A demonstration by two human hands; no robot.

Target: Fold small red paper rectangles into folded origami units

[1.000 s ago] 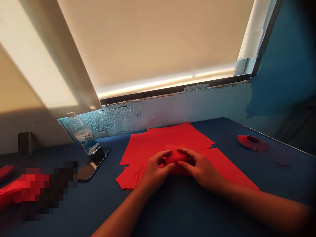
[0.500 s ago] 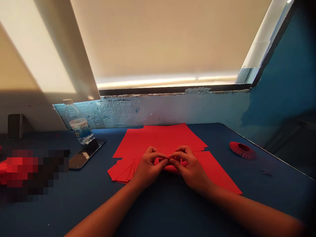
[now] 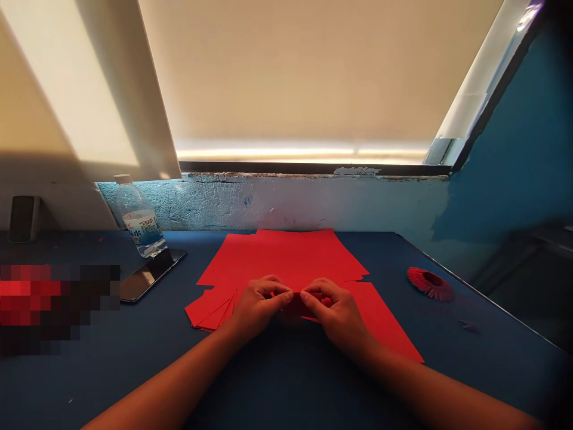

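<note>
The left hand (image 3: 253, 309) and right hand (image 3: 344, 313) pinch a small red paper piece (image 3: 296, 304) by its upper edge, neither clearly nearer. Its long axis seems to run from hand to hand, roughly parallel to the far edge of the table (image 3: 286, 382), just over the near side of the red sheets (image 3: 286, 257).

Light glows through a beige blind (image 3: 313, 77) above a rough, light-blue wall (image 3: 215, 203).
</note>
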